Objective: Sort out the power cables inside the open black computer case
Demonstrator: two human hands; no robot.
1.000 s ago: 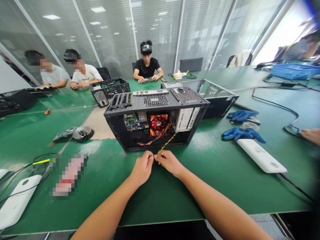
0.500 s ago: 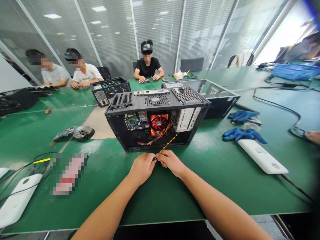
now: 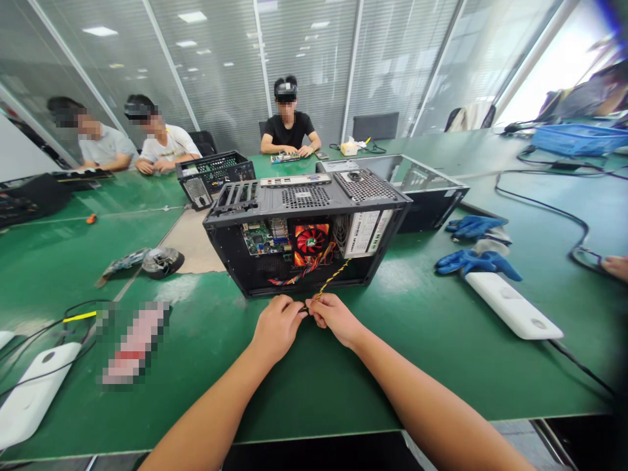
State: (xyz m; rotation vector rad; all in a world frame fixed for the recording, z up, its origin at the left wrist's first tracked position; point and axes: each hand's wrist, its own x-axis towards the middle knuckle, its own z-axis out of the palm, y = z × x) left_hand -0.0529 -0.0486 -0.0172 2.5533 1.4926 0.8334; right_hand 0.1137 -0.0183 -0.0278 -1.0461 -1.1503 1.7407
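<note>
An open black computer case (image 3: 304,196) lies on its side on the green table (image 3: 422,340), showing a motherboard, a red fan and coloured wires. A yellow-and-black twisted cable (image 3: 331,278) runs out of it toward me. My left hand (image 3: 277,327) and my right hand (image 3: 333,317) meet just in front of the case, both pinched on the cable's end, fingertips touching. What sits at the cable's tip is hidden by my fingers.
Blue gloves (image 3: 471,261) and a white bar-shaped device (image 3: 513,306) lie to the right. Another open case (image 3: 422,183) stands behind. A cooler fan (image 3: 161,261) and a white device (image 3: 34,392) with cables are on the left. Several people sit at the far side.
My hands have stayed pinched together on the cable end, shifting only slightly. The view has barely moved.
</note>
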